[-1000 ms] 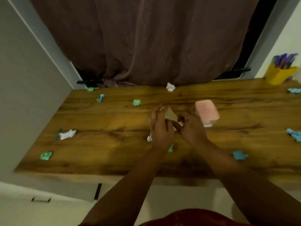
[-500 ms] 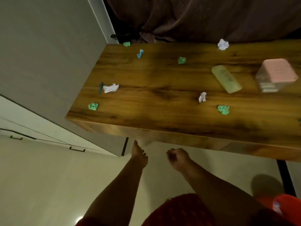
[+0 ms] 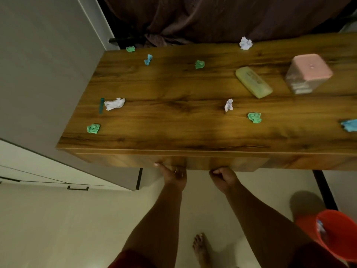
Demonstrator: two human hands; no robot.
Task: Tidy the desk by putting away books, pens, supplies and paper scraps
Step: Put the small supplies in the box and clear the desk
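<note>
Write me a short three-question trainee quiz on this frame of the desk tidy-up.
1. True or false: both hands, left and right, are at the drawer front under the desk's near edge.
2. Which lies nearest the pink box? A) yellow case B) teal strip C) orange bucket
3. What colour is the crumpled paper at the desk's far edge?

Key: 1 true; 2 A; 3 white.
</note>
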